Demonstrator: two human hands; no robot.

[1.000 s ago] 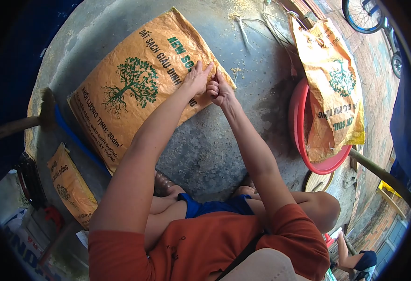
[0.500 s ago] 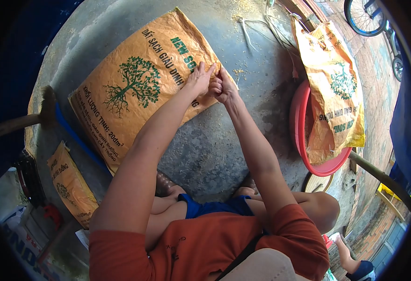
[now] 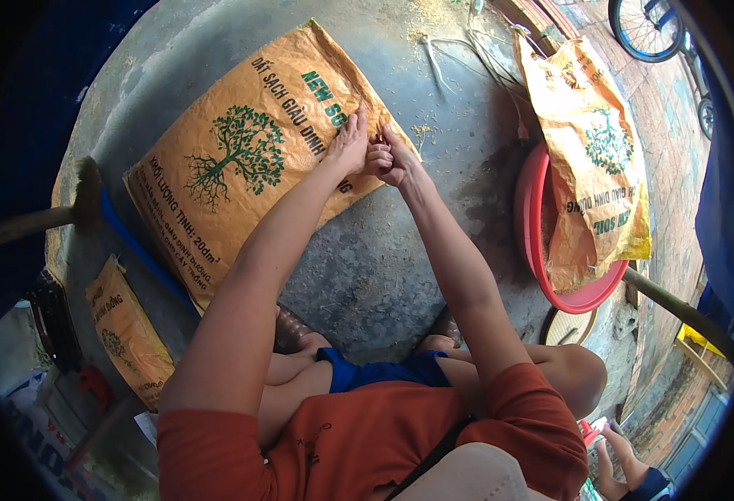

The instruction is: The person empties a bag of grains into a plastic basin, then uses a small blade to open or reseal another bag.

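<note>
A large orange printed soil bag (image 3: 183,134) lies flat on the floor in front of me, with a green tree and lettering on it. My left hand (image 3: 349,147) rests on its right part, fingers stretched out over the bag near the edge. Beside it, touching or nearly so, my right hand (image 3: 395,159) is closed at the bag's right corner. A small dark reddish thing shows between the right fingers, too hidden to name. Whether the right fingers also grip the bag's edge is hard to see.
A red basin (image 3: 530,217) stands at the right with another orange bag (image 3: 588,167) over it. A smaller orange bag (image 3: 129,334) lies at lower left, near a broom (image 3: 88,192). White cords (image 3: 442,63) and scattered grains lie at the back. Another person's legs (image 3: 622,459) show lower right.
My left hand has slid slightly back toward me and its pointing fingers now lie flatter together. The right fist has turned a little, exposing the dark reddish thing. The bag has barely moved.
</note>
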